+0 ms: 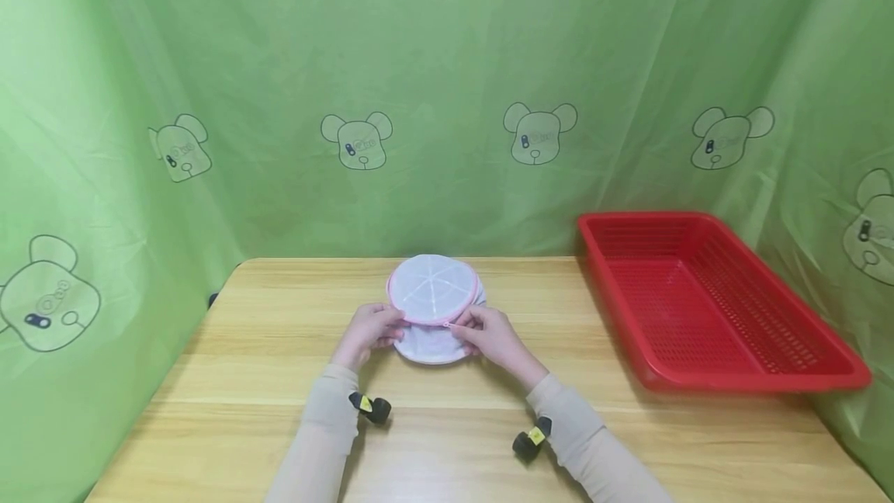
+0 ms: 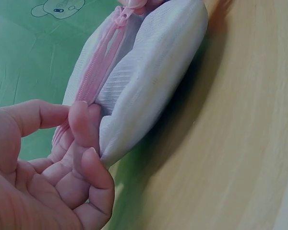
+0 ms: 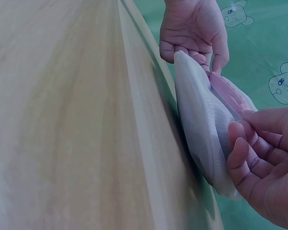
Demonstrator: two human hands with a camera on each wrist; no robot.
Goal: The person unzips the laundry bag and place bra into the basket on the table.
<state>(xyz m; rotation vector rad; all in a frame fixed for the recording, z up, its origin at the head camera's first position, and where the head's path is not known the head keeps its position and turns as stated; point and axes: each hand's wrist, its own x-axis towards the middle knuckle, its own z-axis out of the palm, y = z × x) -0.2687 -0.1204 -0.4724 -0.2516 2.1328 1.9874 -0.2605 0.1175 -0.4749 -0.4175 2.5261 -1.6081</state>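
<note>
While left hand [image 1: 372, 327] pinches pink zipper [image 2: 92, 74] on mesh laundry bag [image 1: 433, 286], right hand [image 1: 493, 334] the pull [image 1: 448, 324], slack fabric [image 2: 134, 72] could snag.

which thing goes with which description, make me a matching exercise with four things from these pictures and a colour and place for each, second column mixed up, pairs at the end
Things
1. basket
2. pouch
3. zipper
4. curtain

Colour and place
A. pink, along the edge of the pouch
B. green, hanging behind the table
C. pale, between the left hand and the right hand
D. red, at the right side of the table

Right pairs: 1-D, 2-C, 3-A, 4-B
</note>
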